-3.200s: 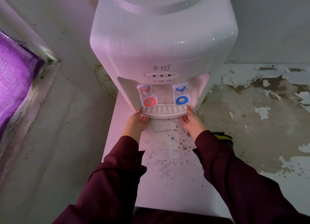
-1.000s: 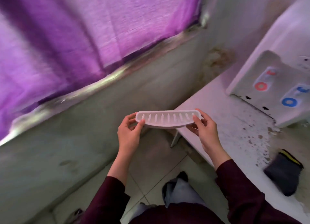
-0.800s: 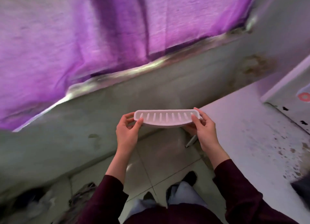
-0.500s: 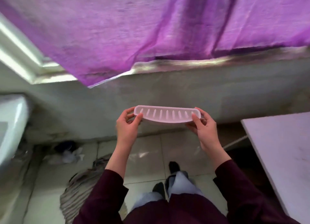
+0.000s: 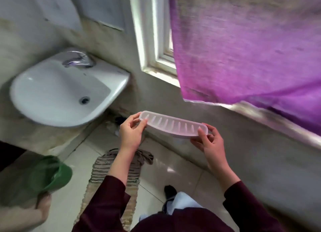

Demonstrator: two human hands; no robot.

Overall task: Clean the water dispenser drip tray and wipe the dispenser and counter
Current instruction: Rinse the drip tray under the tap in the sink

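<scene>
The white slotted drip tray [image 5: 173, 126] is held in the air in front of me, roughly level, its slotted face up. My left hand [image 5: 131, 131] pinches its left end and my right hand [image 5: 209, 139] pinches its right end. A white wall-mounted sink [image 5: 43, 108] with a chrome tap [image 5: 78, 58] hangs to the left, its rim a short way from the tray's left end. The water dispenser and its counter are out of view.
A purple curtain [image 5: 251, 45] hangs over a white-framed window [image 5: 152, 45] at the upper right. On the tiled floor lie a striped rag mat [image 5: 102, 169] and a green bowl [image 5: 52, 174]. A concrete wall ledge [image 5: 260, 113] runs below the window.
Both hands pulled the tray off the dispenser and carried it leftward as I turned. The dispenser and counter have left the view; the sink, tap and green bowl have come in.
</scene>
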